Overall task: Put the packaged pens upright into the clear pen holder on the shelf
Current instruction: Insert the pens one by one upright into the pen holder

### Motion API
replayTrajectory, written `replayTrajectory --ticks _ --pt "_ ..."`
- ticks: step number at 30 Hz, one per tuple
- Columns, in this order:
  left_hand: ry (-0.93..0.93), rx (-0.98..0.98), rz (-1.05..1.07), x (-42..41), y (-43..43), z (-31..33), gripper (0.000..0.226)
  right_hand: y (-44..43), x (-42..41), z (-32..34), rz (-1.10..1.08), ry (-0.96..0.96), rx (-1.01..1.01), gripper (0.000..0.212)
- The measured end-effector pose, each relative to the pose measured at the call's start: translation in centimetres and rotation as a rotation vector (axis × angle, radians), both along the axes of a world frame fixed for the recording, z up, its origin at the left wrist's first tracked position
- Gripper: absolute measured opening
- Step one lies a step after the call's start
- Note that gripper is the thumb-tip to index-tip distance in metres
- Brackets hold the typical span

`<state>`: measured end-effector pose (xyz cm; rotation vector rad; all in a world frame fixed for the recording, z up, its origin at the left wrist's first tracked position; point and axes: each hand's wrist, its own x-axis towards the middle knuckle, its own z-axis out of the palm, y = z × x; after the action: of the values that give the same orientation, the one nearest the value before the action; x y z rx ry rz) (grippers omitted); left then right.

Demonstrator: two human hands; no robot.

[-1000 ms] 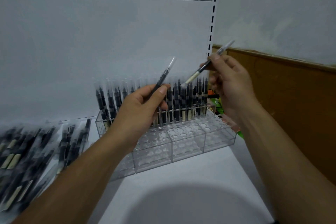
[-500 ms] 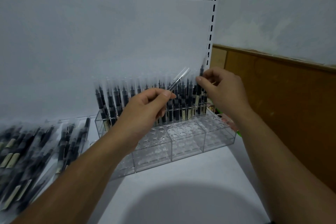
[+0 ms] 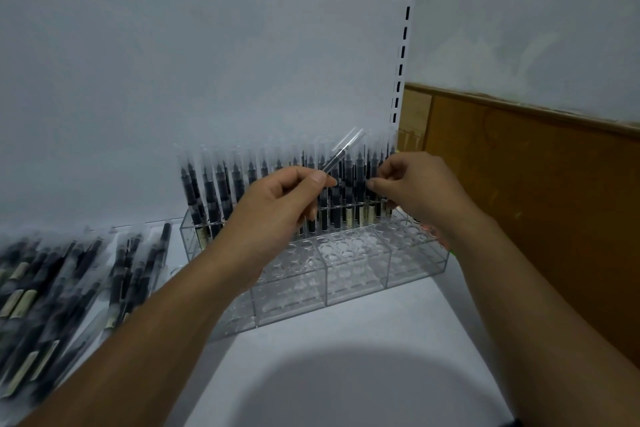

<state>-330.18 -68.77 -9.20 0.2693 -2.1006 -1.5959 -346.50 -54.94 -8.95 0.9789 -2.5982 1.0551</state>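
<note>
Our left hand (image 3: pixel 277 204) is pinching one black, clear-sleeved pen (image 3: pixel 342 151), tilted, above the clear acrylic pen holder (image 3: pixel 356 284); of our right hand (image 3: pixel 414 191) we cannot tell the hold.

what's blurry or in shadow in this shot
Head view: the loose pens at left are smeared by blur; the pen tops in the holder look hazy; a round dark shadow lies on the shelf in front; the left hand and right hand look fairly sharp.
</note>
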Motion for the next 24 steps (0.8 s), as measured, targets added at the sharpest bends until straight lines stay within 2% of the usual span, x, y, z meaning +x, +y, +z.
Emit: replayTrajectory --ticks 5,8,13,15,17,20,24 --pt "-0.004 -0.031 -0.011 -0.1 -0.1 -0.1 0.020 0.8 0.0 0.6 -0.013 0.000 0.061 0.021" --pt "0.006 -0.035 -0.004 -0.1 -0.1 -0.2 0.018 1.5 0.3 1.2 0.026 -0.039 0.020 0.028" --pt "0.024 -0.113 0.021 -0.2 0.0 -0.3 0.016 1.3 3.0 2.5 0.407 -0.282 -0.177 0.021" --pt "0.004 -0.176 0.006 -0.1 0.2 -0.3 0.017 0.9 3.5 2.5 0.477 -0.331 -0.255 0.028" --pt "-0.003 -0.217 0.006 -0.1 0.2 -0.3 0.016 0.6 3.7 2.3 0.512 -0.379 -0.328 0.032" --pt "-0.041 -0.319 0.017 -0.1 0.4 -0.3 0.017 0.6 3.5 2.3 0.516 -0.428 -0.434 0.023" --pt "-0.211 -0.684 -0.004 -0.3 0.7 -0.7 0.047 0.8 2.4 2.8 0.367 -0.459 -0.798 0.011"
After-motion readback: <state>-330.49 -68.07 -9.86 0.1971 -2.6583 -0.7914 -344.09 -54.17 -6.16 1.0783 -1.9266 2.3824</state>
